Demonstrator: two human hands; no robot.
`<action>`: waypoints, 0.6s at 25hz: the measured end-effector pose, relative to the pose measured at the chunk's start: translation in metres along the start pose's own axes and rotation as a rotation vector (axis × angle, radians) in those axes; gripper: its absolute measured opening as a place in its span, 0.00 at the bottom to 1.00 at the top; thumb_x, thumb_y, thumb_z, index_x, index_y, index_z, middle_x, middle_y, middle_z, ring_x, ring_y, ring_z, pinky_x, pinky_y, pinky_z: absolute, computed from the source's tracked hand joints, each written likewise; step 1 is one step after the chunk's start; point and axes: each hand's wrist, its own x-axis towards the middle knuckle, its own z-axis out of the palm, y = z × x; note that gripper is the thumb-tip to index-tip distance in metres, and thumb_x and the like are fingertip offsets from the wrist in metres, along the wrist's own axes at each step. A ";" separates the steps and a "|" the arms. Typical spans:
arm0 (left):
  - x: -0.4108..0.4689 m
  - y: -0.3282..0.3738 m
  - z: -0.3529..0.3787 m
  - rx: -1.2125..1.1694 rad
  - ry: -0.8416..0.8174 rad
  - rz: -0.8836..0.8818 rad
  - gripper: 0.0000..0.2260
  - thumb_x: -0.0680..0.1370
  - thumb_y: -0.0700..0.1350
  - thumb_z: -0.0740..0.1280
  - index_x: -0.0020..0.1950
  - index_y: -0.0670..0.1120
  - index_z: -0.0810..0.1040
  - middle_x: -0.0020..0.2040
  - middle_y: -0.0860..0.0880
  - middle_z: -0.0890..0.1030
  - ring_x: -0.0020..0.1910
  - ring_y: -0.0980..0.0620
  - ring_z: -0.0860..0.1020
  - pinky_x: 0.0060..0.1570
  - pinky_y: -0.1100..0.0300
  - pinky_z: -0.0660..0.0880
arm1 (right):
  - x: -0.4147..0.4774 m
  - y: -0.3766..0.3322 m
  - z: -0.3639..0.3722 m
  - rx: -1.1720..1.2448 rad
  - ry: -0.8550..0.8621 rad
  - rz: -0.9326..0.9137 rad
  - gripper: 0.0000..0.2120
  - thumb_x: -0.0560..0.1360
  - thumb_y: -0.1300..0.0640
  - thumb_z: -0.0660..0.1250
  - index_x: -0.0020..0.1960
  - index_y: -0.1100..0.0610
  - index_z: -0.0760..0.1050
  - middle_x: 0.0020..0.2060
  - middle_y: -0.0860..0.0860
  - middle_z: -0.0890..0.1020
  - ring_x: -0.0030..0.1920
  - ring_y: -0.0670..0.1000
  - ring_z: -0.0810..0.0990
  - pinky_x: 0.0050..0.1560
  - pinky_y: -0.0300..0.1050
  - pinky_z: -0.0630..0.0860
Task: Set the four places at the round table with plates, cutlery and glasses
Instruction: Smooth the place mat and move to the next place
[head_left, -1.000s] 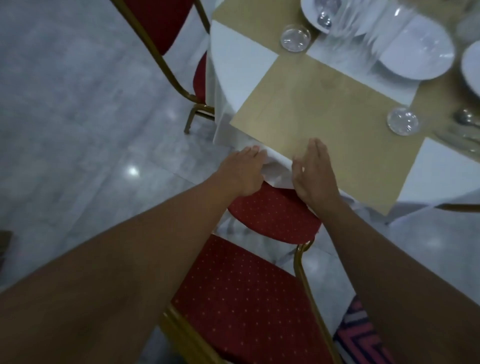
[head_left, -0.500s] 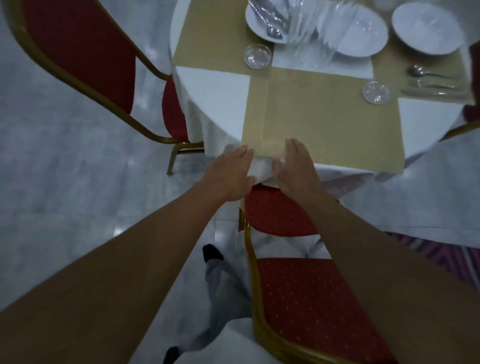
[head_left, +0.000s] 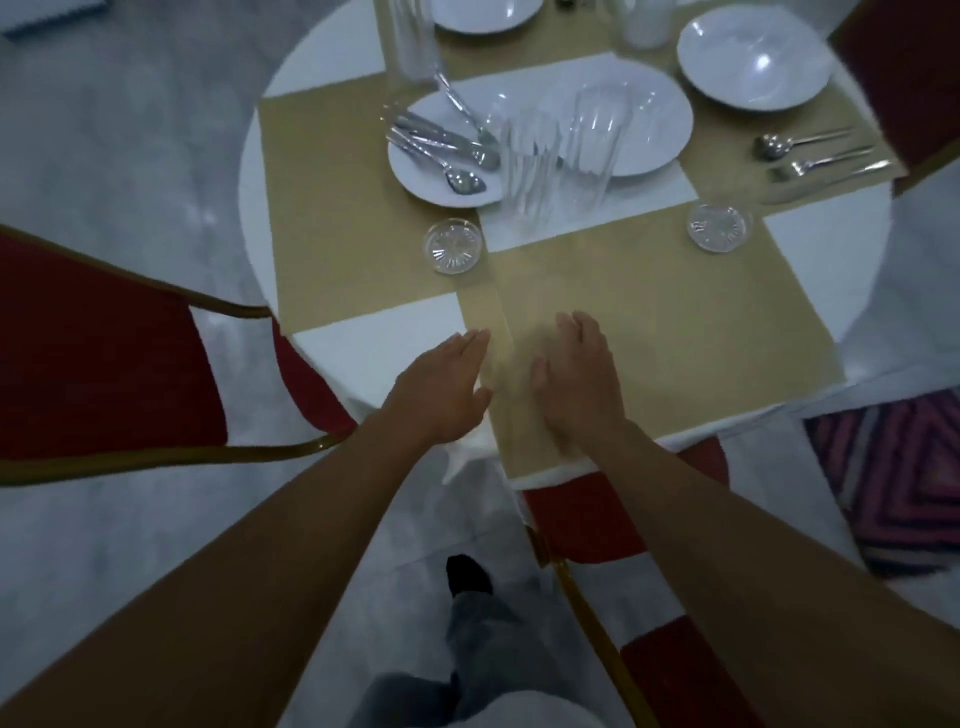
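Smoothing near placemat (head_left: 649, 322): both hands flat, empty; plate stack (head_left: 524, 140) lay straight ahead, right hand (head_left: 576, 379) nearer than left hand (head_left: 441, 389).

The table (head_left: 322, 348) wore white cloth under tan placemats (head_left: 675, 322). White plates (head_left: 756, 57) sat at upper right. Chairs (head_left: 93, 364) were red with gold frames; a pink-and-grey striped rug (head_left: 893, 478) showed at right.

Bare forearms, grey trousers (head_left: 483, 639), black shoe (head_left: 467, 574)
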 end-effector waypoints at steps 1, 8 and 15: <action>0.014 -0.008 -0.008 -0.013 0.003 0.015 0.30 0.82 0.51 0.61 0.81 0.48 0.53 0.80 0.49 0.57 0.79 0.49 0.56 0.76 0.51 0.59 | 0.007 -0.001 -0.003 0.016 0.005 0.035 0.27 0.77 0.55 0.64 0.74 0.62 0.64 0.72 0.60 0.67 0.67 0.61 0.69 0.67 0.55 0.67; 0.115 -0.057 -0.071 -0.172 0.162 0.011 0.22 0.79 0.40 0.60 0.74 0.48 0.69 0.70 0.45 0.74 0.70 0.45 0.71 0.69 0.52 0.67 | 0.066 0.011 -0.026 0.124 0.121 0.230 0.25 0.74 0.61 0.62 0.71 0.62 0.69 0.65 0.60 0.72 0.59 0.63 0.75 0.59 0.57 0.75; 0.269 -0.059 -0.157 -0.320 0.307 0.113 0.19 0.78 0.33 0.57 0.66 0.44 0.76 0.54 0.45 0.81 0.55 0.47 0.79 0.59 0.60 0.72 | 0.177 0.021 -0.066 0.326 0.233 0.503 0.24 0.77 0.65 0.59 0.72 0.59 0.71 0.57 0.56 0.79 0.61 0.56 0.77 0.61 0.47 0.72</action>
